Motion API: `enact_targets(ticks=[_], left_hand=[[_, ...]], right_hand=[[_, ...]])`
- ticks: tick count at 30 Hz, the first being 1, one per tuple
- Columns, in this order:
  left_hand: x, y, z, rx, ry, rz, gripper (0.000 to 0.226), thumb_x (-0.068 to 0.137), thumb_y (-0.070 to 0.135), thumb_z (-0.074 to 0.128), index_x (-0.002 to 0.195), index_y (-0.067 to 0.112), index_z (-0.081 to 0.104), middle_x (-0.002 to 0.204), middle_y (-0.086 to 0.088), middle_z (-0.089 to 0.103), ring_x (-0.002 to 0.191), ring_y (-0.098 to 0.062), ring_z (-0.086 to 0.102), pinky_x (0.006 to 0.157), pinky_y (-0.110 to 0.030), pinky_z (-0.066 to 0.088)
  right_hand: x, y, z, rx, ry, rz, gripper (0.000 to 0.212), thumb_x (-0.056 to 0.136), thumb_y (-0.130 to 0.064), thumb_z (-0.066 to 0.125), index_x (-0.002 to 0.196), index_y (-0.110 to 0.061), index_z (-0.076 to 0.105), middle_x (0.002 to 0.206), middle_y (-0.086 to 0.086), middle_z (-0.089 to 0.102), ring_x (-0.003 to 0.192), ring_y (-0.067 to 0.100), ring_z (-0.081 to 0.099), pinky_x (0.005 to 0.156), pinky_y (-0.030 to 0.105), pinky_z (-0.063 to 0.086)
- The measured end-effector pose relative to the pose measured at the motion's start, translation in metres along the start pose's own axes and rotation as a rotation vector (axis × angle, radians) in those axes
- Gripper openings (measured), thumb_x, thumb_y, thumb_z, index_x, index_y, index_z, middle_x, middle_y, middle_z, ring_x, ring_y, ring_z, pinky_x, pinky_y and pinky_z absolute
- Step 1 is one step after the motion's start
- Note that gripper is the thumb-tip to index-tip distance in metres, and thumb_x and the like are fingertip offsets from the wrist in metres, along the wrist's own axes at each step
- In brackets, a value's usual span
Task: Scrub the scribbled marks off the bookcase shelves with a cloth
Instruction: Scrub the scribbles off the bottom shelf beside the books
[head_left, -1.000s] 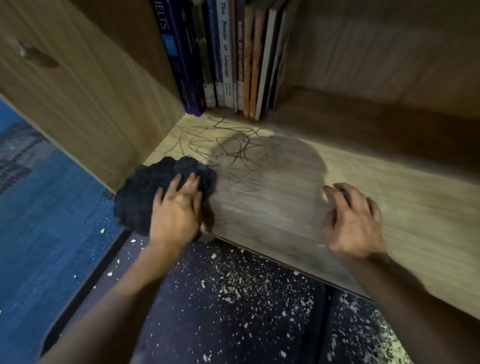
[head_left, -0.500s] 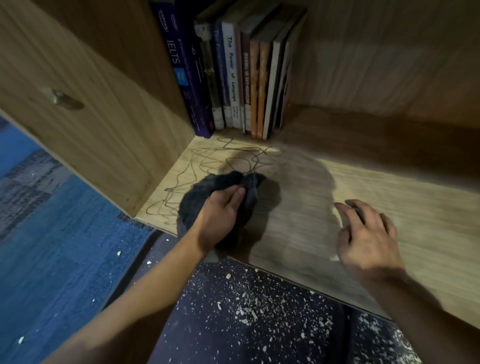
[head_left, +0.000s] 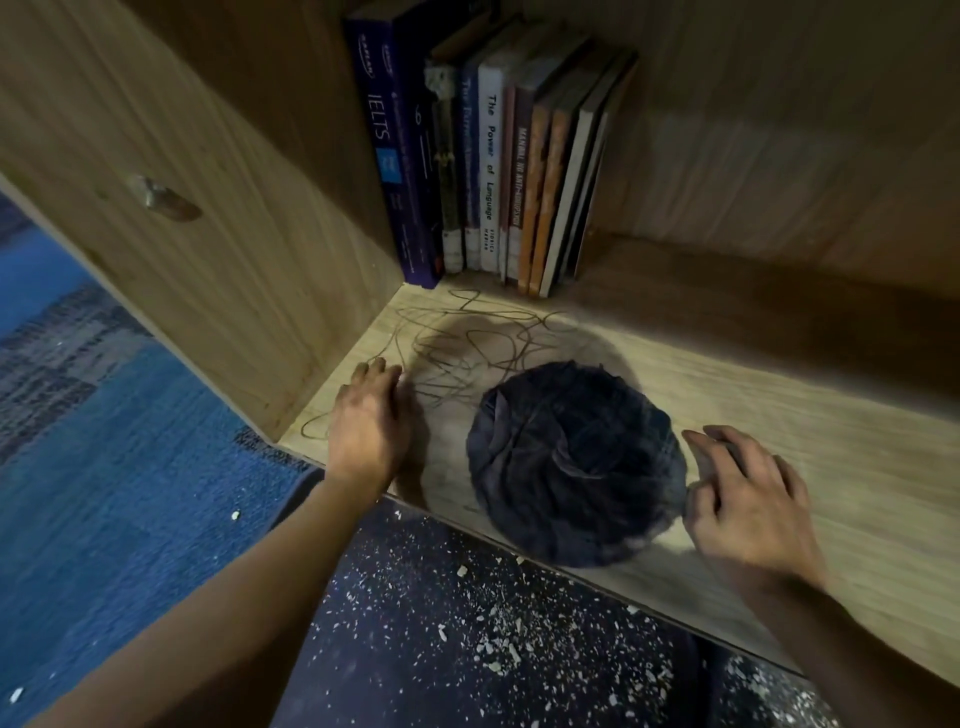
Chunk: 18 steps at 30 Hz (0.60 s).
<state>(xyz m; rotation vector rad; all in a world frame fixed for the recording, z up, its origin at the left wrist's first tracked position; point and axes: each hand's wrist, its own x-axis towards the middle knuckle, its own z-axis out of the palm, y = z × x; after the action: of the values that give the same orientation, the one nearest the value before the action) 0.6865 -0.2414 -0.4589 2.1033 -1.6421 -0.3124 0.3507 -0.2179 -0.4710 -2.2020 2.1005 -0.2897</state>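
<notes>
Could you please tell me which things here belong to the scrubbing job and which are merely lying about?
Job: dark crumpled cloth; brown scribbled marks; light wooden shelf; left hand; right hand.
Lying about: row of upright books; white crumbs on the dark floor; blue carpet.

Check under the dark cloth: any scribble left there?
Cannot tell. The dark cloth lies bunched on the shelf and hides the wood beneath. Scribbled marks show beside it, toward the books, running up to its edge.
</notes>
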Motion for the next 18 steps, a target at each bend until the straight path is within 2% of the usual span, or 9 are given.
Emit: enact_targets(ticks=[1,4,8,10,11,12,13,16,18], left_hand=[[-0.001,-0.007,0.005,0.090,-0.023,0.015,0.050,0.100,0.042,0.026,0.136,0.012,0.046,0.140,-0.012,0.046,0.133,-0.029,0.039,0.113,-0.046,0.027],[-0.002,-0.002,0.011,0.156,-0.039,0.013,0.052,0.101,0.040,0.024,0.146,0.014,0.032,0.156,-0.008,0.026,0.146,-0.021,0.016,0.120,-0.047,0.005],[-0.001,-0.003,0.010,0.171,-0.056,0.036,0.051,0.102,0.038,0.020,0.150,0.021,0.025,0.160,0.000,0.011,0.148,-0.016,0.000,0.120,-0.047,-0.001],[0.000,-0.003,0.011,0.170,-0.062,0.031,0.050,0.102,0.038,0.021,0.150,0.023,0.024,0.160,0.000,0.011,0.148,-0.015,0.000,0.120,-0.046,-0.002],[0.000,-0.002,0.011,0.162,-0.065,0.026,0.050,0.102,0.038,0.021,0.150,0.023,0.023,0.160,0.000,0.012,0.148,-0.015,0.000,0.120,-0.045,-0.002],[-0.001,-0.001,0.010,0.155,-0.066,0.021,0.050,0.102,0.039,0.020,0.150,0.024,0.024,0.160,0.000,0.012,0.148,-0.015,0.000,0.120,-0.045,-0.003],[-0.002,-0.001,0.010,0.159,-0.073,0.016,0.050,0.102,0.040,0.019,0.149,0.025,0.025,0.160,0.000,0.012,0.148,-0.015,0.000,0.120,-0.045,-0.004],[0.004,-0.002,0.009,0.252,-0.098,0.095,0.058,0.098,0.044,0.007,0.148,0.022,0.025,0.159,-0.004,0.017,0.147,-0.019,0.006,0.120,-0.048,0.001],[0.015,-0.001,0.010,0.305,-0.145,0.233,0.067,0.091,0.047,0.003,0.151,0.022,0.021,0.160,0.000,0.014,0.148,-0.015,0.003,0.120,-0.043,-0.003]], right_hand=[[0.000,0.000,0.000,-0.001,-0.001,-0.001,0.065,0.080,-0.038,0.020,0.135,-0.021,0.051,0.136,0.002,0.046,0.128,0.018,0.038,0.112,0.046,0.023],[-0.001,0.000,-0.003,-0.011,-0.026,0.014,0.065,0.081,-0.038,0.021,0.133,-0.017,0.053,0.136,0.005,0.049,0.129,0.022,0.041,0.111,0.048,0.027],[-0.005,-0.039,-0.011,0.048,0.016,0.038,0.066,0.084,-0.040,0.023,0.138,-0.010,0.047,0.140,0.014,0.047,0.127,0.032,0.045,0.105,0.053,0.037],[-0.010,-0.087,-0.005,0.090,-0.045,-0.099,0.067,0.091,-0.050,0.013,0.152,-0.020,0.018,0.159,0.008,0.015,0.143,0.030,0.021,0.115,0.049,0.023],[-0.011,-0.107,0.001,0.071,-0.124,-0.190,0.069,0.090,-0.056,-0.002,0.152,-0.026,-0.001,0.161,0.002,-0.005,0.147,0.024,0.001,0.119,0.045,0.007],[-0.006,-0.122,0.007,0.019,-0.197,-0.244,0.071,0.085,-0.059,-0.015,0.149,-0.028,-0.011,0.158,-0.002,-0.017,0.146,0.019,-0.013,0.118,0.043,-0.005],[0.007,-0.129,0.012,-0.031,-0.225,-0.275,0.074,0.084,-0.060,-0.017,0.150,-0.027,-0.012,0.158,-0.003,-0.018,0.146,0.018,-0.015,0.118,0.042,-0.008],[0.089,-0.123,0.021,-0.059,-0.201,-0.184,0.061,0.098,-0.053,0.016,0.153,-0.027,0.011,0.161,-0.001,0.003,0.148,0.023,0.002,0.119,0.046,0.006],[0.126,-0.129,0.019,-0.045,-0.254,-0.111,0.060,0.098,-0.049,0.026,0.152,-0.024,0.019,0.160,0.001,0.011,0.147,0.027,0.007,0.118,0.048,0.013]])
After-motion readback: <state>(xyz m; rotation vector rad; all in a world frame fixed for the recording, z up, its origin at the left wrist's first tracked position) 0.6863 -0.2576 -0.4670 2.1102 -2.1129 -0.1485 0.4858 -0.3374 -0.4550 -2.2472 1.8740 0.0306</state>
